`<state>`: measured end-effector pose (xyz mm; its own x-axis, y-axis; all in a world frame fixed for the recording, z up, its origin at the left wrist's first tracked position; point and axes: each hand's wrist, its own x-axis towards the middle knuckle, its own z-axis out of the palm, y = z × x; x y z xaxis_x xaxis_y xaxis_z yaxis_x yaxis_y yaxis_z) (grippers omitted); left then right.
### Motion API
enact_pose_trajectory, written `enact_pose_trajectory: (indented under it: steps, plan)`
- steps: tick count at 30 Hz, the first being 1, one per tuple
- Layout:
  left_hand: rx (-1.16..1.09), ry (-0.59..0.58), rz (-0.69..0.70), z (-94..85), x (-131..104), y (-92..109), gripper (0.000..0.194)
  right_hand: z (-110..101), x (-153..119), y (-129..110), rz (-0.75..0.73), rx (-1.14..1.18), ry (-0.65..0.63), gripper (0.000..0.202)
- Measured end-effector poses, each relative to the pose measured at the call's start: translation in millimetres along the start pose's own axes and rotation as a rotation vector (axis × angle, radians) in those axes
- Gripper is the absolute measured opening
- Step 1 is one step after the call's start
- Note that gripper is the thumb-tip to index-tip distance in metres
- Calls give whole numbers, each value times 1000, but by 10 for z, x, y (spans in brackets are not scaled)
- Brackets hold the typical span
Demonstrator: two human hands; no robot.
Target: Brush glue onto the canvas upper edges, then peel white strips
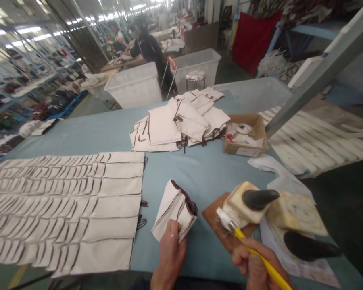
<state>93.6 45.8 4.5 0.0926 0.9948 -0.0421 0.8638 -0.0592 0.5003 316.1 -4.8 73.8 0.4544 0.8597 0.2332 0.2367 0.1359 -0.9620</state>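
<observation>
My left hand (171, 251) is closed on a folded cream fabric piece (166, 205) with dark brown trim, held above the blue-green table (196, 171). My right hand (258, 262) grips a brush (268, 266) by its yellow handle. The brush's whitish bristles are at the edge of a stained, pale block-shaped container (234, 207) with a black knob or handle. This container stands on a brown board (213, 211). Beside it, to the right, is a second stained container (299, 213), with another black handle-like part.
Overlapping rows of cream fabric pieces (109, 209) cover the table's left. A loose fabric pile (165, 125) lies at the back, beside a cardboard box (245, 151) holding a tape roll. A slanting metal post (314, 76) stands right. Beyond are white bins (136, 86) and a person (149, 46).
</observation>
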Motion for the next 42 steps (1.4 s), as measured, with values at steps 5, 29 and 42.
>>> enact_pose_trajectory:
  steps: [5,29,42]
  plan:
    - [194,-268,-9,195,-401,-137,32,-279,-63,46,-170,-43,-125,21]
    - [398,-490,681,51,666,20,18,-742,-615,-102,-80,-140,-50,21]
    - [463,51,685,-929,-202,-13,36,-664,-545,-101,-136,-54,-113,20]
